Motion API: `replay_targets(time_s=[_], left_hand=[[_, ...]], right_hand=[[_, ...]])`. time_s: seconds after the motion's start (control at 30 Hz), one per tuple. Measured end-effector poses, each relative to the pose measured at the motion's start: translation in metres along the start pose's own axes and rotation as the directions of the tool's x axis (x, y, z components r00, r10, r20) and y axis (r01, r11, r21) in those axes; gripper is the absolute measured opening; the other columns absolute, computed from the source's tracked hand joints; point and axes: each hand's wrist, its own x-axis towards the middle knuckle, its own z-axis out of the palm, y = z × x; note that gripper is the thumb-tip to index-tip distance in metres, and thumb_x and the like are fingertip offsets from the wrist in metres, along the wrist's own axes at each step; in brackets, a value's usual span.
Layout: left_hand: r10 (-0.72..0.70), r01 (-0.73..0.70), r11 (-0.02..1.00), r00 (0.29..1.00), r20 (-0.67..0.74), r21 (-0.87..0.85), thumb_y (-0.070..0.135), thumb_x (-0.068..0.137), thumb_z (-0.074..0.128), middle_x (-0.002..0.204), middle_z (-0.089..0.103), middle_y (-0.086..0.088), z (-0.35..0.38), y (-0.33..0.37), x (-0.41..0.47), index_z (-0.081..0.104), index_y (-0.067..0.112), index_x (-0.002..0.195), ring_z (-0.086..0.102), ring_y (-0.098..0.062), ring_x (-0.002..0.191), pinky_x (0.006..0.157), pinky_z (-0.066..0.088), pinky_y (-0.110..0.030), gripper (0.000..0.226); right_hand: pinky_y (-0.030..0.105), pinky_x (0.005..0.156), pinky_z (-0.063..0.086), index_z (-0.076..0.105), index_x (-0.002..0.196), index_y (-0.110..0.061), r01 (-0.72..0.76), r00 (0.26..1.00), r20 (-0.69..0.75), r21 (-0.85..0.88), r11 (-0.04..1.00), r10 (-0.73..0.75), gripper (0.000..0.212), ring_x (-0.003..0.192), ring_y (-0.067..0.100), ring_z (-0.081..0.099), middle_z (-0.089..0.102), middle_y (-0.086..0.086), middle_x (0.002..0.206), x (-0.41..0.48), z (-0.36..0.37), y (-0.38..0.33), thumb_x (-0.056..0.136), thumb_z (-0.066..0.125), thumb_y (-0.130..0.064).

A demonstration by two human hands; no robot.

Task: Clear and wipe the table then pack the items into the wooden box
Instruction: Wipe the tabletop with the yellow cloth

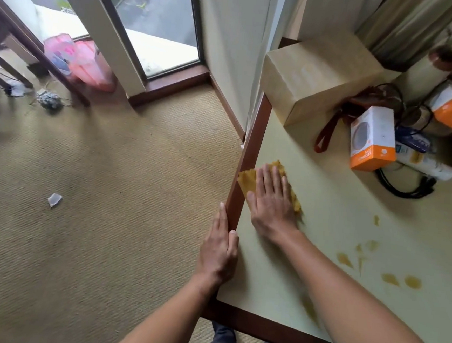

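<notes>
A yellow cloth (245,182) is pressed flat onto the table (322,233) close to its left wooden rim by the right hand (271,202), whose fingers are straight and spread, with nothing curled round the cloth. The left hand (220,252) is laid along that same rim, nearer the table's front corner, with fingers straight and unclenched, and appears to be used for bracing. The cloth is judged to be light, soft and limp. It is likely to bunch or slip from under the palm if pushed from one end only, so it is best driven by the whole flat hand over its middle and lifted by a pinched corner. Brownish stains (389,279) are seen on the table's right part, well apart from the cloth, so the wiping is judged unfinished. At the table's far end a tan box (318,78), a white and orange charger box (372,139) and a black cable (404,190) are crowded together. The charger box is probably light and stiff and can be gripped across its sides, while the floppy cable is better gathered in loops. Whether the tan box is the wooden one cannot be told.
</notes>
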Motion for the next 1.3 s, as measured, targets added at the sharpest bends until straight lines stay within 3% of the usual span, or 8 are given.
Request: replay_targets(time_s=[0.17, 0.3, 0.43, 0.53, 0.9, 1.07, 1.2, 1.3], left_hand=[[0.013, -0.013, 1.0, 1.0, 0.011, -0.016, 0.05, 0.085, 0.013, 0.172, 0.004, 0.004, -0.004, 0.002, -0.002, -0.007, 0.025, 0.163, 0.017, -0.015, 0.156, 0.116, 0.031, -0.032, 0.084], [0.03, -0.03, 0.997, 1.0, 0.004, 0.077, 0.039, 0.092, 0.023, 0.172, -0.003, 0.002, 0.0, 0.002, -0.001, -0.009, 0.02, 0.162, 0.01, -0.019, 0.158, 0.121, 0.031, -0.039, 0.08], [0.115, -0.116, 0.963, 0.993, 0.016, 0.243, 0.037, 0.089, 0.02, 0.17, -0.017, -0.007, 0.007, 0.003, 0.0, -0.007, 0.017, 0.161, -0.015, -0.026, 0.157, 0.128, 0.0, -0.047, 0.08], [0.142, -0.138, 0.951, 0.99, 0.006, 0.277, 0.034, 0.089, 0.024, 0.17, -0.012, -0.012, 0.01, -0.001, 0.002, 0.0, 0.013, 0.162, -0.014, -0.032, 0.157, 0.127, 0.0, -0.051, 0.08], [0.154, -0.151, 0.975, 0.988, -0.004, 0.166, 0.037, 0.087, 0.023, 0.171, -0.011, -0.006, 0.01, -0.004, 0.001, 0.003, 0.017, 0.162, -0.011, -0.027, 0.158, 0.128, 0.005, -0.052, 0.08], [0.2, -0.19, 0.943, 0.98, -0.01, 0.272, 0.034, 0.088, 0.028, 0.171, -0.009, -0.008, 0.012, -0.004, -0.001, 0.01, 0.015, 0.163, -0.01, -0.029, 0.158, 0.127, 0.004, -0.053, 0.08], [0.338, -0.325, 0.816, 0.939, 0.062, 0.478, 0.037, 0.092, 0.035, 0.171, 0.0, -0.014, 0.015, -0.003, -0.008, 0.017, 0.012, 0.163, -0.006, -0.032, 0.158, 0.126, 0.007, -0.059, 0.077], [0.382, -0.374, 0.748, 0.918, 0.106, 0.549, 0.038, 0.091, 0.04, 0.17, 0.009, -0.018, 0.026, 0.002, -0.015, 0.024, 0.009, 0.161, 0.002, -0.036, 0.158, 0.122, 0.013, -0.063, 0.077]], right_hand=[[0.051, 0.124, 0.005, 0.01, 0.16, -0.008, 0.016, 1.0, -0.02, -0.013, 1.0, -0.016, 0.071, 0.156, 0.031, 0.001, 0.004, 0.011, 0.169, -0.088, 0.027, -0.009, 0.102, 0.027, -0.045], [0.05, 0.125, 0.003, 0.014, 0.16, -0.008, -0.017, 1.0, -0.022, -0.033, 0.999, 0.016, 0.072, 0.156, 0.032, 0.005, 0.008, 0.012, 0.168, -0.022, 0.005, 0.002, 0.1, 0.02, -0.047], [0.048, 0.126, -0.004, 0.0, 0.161, -0.012, -0.149, 0.989, -0.02, -0.03, 0.988, 0.149, 0.072, 0.156, 0.028, -0.008, -0.005, 0.009, 0.169, 0.075, -0.023, 0.025, 0.1, 0.009, -0.05], [0.049, 0.126, -0.003, -0.003, 0.161, -0.012, -0.149, 0.989, -0.017, -0.047, 0.988, 0.148, 0.071, 0.156, 0.027, -0.01, -0.007, 0.008, 0.169, 0.089, -0.026, 0.027, 0.102, 0.01, -0.049], [0.053, 0.122, 0.014, 0.013, 0.16, -0.009, -0.034, 0.999, 0.003, -0.026, 0.999, 0.034, 0.069, 0.156, 0.031, 0.004, 0.006, 0.011, 0.169, -0.19, 0.044, -0.011, 0.104, 0.028, -0.046], [0.052, 0.123, 0.013, 0.025, 0.158, -0.008, -0.064, 0.997, -0.036, -0.031, 0.997, 0.063, 0.07, 0.154, 0.033, 0.017, 0.018, 0.012, 0.167, -0.115, 0.024, 0.026, 0.099, 0.029, -0.046], [0.05, 0.126, 0.0, 0.007, 0.161, -0.012, -0.225, 0.974, -0.011, -0.023, 0.974, 0.225, 0.074, 0.156, 0.029, -0.001, 0.003, 0.01, 0.169, -0.027, -0.015, 0.066, 0.098, 0.011, -0.05], [0.05, 0.125, -0.002, 0.003, 0.161, -0.012, -0.196, 0.98, -0.03, -0.018, 0.981, 0.195, 0.073, 0.156, 0.029, -0.006, -0.002, 0.01, 0.169, -0.038, -0.01, 0.059, 0.099, 0.01, -0.049]])
